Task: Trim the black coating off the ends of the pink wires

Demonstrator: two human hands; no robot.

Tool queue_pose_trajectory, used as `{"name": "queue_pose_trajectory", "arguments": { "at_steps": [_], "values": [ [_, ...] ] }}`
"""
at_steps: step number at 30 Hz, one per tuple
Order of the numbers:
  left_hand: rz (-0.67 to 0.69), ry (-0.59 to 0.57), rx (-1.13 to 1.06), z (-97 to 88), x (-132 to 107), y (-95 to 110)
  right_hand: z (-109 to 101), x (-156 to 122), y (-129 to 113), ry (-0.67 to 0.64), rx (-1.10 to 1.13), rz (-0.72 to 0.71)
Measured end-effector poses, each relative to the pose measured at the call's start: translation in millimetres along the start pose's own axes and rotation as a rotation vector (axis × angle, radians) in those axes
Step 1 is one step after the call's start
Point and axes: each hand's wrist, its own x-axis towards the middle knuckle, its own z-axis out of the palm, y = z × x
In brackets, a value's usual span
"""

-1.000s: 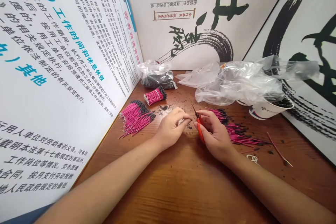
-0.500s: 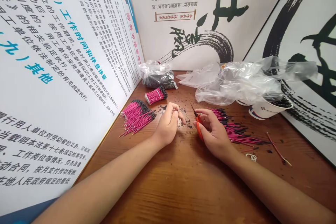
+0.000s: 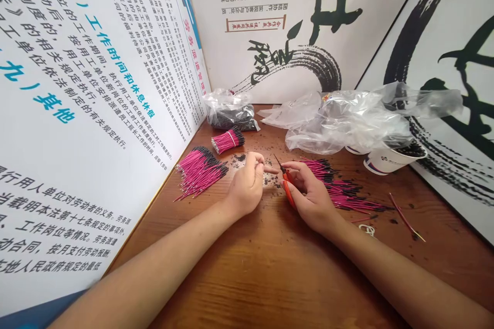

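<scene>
My right hand grips small orange-handled snips, their dark pointed tips raised toward my left hand. The left fingers are curled, with the index finger stretched to just beside the tips; anything thin between them is too small to see. Black crumbs are scattered on the wooden table below. To the left lies a loose pile of pink wires with black ends. A banded wire bundle sits behind it, and another pink pile lies beyond my right hand.
A clear bag of black pieces and crumpled plastic bags stand at the back. A white paper cup lies tilted at the right, near a loose red wire. Printed boards wall the left and back.
My left index finger has uncurled toward the snips, and the snips' tips have shifted slightly left. The view has moved a little.
</scene>
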Motion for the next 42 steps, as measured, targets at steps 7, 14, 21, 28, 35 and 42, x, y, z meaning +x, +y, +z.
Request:
{"name": "queue_pose_trajectory", "arguments": {
  "at_steps": [7,14,21,28,35,42],
  "values": [
    [0.07,-0.059,-0.141,0.2,-0.3,-5.9,-0.9,-2.2,-1.2,-0.044,-0.091,-0.002],
    [0.037,0.061,-0.211,-2.8,4.4,-4.3,-0.6,-3.4,-3.0,-0.064,-0.231,-0.017],
    [0.034,0.069,-0.247,-2.5,5.6,-4.3,-0.5,-3.0,-4.1,-0.029,-0.3,-0.038],
    [0.011,0.049,-0.27,-2.7,4.7,-4.6,0.3,-2.8,-4.3,-0.027,-0.315,-0.053],
    [0.005,0.042,-0.265,-2.0,5.0,-4.9,1.5,-0.5,-5.8,-0.028,-0.342,-0.071],
    [0.009,0.022,-0.247,-2.2,5.4,-8.1,0.6,-1.8,-5.6,-0.034,-0.352,-0.074]
  ]
}}
